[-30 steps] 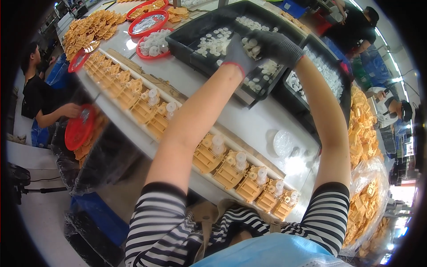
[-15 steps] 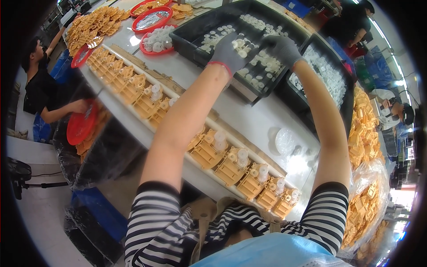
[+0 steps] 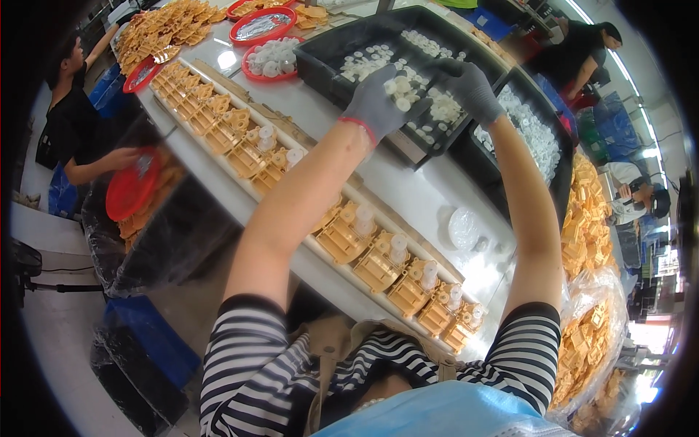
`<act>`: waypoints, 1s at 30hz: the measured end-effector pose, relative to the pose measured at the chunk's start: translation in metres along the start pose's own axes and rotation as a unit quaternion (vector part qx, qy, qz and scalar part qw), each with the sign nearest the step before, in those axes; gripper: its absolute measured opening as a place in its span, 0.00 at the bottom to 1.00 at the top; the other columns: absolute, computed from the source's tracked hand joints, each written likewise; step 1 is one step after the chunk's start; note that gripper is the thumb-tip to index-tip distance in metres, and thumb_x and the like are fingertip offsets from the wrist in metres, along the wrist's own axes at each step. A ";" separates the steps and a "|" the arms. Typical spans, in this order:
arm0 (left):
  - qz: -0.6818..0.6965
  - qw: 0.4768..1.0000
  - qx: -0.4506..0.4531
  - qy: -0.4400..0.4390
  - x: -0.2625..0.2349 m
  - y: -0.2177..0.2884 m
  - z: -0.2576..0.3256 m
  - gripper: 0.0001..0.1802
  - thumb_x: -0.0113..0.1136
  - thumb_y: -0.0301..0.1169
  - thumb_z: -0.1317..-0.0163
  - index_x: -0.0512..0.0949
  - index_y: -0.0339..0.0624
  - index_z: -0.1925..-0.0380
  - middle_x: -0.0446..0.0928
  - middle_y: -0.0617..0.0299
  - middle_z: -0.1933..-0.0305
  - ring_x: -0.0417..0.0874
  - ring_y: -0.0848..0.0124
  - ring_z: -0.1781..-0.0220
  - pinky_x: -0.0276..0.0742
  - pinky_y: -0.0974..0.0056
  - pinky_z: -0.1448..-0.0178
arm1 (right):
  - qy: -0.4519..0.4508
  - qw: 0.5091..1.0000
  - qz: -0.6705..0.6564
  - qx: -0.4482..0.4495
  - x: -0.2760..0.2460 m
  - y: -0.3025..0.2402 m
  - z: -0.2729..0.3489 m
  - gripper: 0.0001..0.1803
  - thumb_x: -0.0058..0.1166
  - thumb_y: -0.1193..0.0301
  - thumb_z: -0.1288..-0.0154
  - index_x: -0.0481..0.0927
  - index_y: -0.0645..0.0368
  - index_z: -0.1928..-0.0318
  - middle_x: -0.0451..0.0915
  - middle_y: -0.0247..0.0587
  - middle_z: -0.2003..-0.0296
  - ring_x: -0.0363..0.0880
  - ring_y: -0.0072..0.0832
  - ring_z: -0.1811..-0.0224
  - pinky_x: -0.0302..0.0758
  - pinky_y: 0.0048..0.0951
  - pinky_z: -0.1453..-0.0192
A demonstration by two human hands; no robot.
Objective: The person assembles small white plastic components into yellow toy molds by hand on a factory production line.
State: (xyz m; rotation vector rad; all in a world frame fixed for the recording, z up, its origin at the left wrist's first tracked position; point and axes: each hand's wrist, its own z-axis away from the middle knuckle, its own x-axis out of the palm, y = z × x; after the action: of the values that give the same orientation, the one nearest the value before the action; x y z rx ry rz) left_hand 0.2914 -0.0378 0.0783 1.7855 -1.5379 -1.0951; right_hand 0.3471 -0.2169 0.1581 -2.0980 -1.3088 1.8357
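Hands (image 3: pixel 373 95), left (image 3: pixel 370 102) cupping white discs (image 3: pixel 403 93), right (image 3: pixel 473 91) half-spread

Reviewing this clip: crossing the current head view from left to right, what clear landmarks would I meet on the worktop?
Heap of yellow-orange plastic parts, red bowl of white plastic pieces, left gloved hand, right gloved hand.

left hand (image 3: pixel 371 100) near right hand (image 3: pixel 473 95), arms (image 3: pixel 302 200) outstretched

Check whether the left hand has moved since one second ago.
Yes: against the black tray beneath, the gray-gloved left hand has shifted leftward and toward the person's body.
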 end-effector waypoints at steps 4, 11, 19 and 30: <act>0.181 0.983 -0.008 -0.033 -0.010 0.021 0.014 0.11 0.48 0.29 0.30 0.70 0.36 0.51 0.75 0.52 0.51 0.79 0.63 0.48 0.84 0.55 0.46 | -0.068 0.996 -0.029 -0.043 0.003 -0.040 0.008 0.16 0.58 0.63 0.35 0.84 0.57 0.52 0.85 0.40 0.61 0.83 0.26 0.63 0.78 0.29 0.53; 0.698 0.663 -0.268 0.030 -0.027 0.057 0.048 0.15 0.43 0.35 0.27 0.72 0.39 0.50 0.77 0.53 0.52 0.80 0.60 0.49 0.82 0.50 0.45 | -0.120 0.991 -0.059 -0.018 0.011 -0.077 0.024 0.12 0.60 0.66 0.37 0.85 0.57 0.57 0.83 0.33 0.69 0.80 0.19 0.69 0.77 0.25 0.66; 0.684 0.703 -0.183 0.067 -0.057 0.081 0.144 0.14 0.53 0.24 0.31 0.71 0.33 0.48 0.73 0.52 0.42 0.78 0.63 0.42 0.78 0.56 0.34 | -0.179 0.978 0.003 -0.107 0.043 -0.136 0.085 0.07 0.61 0.71 0.40 0.82 0.55 0.61 0.83 0.42 0.68 0.84 0.31 0.67 0.78 0.31 0.62; 0.758 0.597 -0.229 0.129 -0.108 0.086 0.221 0.19 0.52 0.36 0.30 0.72 0.33 0.47 0.75 0.47 0.44 0.77 0.56 0.41 0.69 0.45 0.31 | -0.331 0.938 -0.025 -0.100 0.104 -0.175 0.046 0.17 0.68 0.67 0.45 0.81 0.58 0.55 0.79 0.32 0.68 0.77 0.23 0.67 0.76 0.26 0.59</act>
State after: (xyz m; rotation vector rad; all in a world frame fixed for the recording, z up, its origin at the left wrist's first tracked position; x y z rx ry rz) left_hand 0.0572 0.0738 0.0572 -0.1023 -1.5957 -0.1890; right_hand 0.2062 -0.0623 0.1589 -1.5285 -1.7090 2.6075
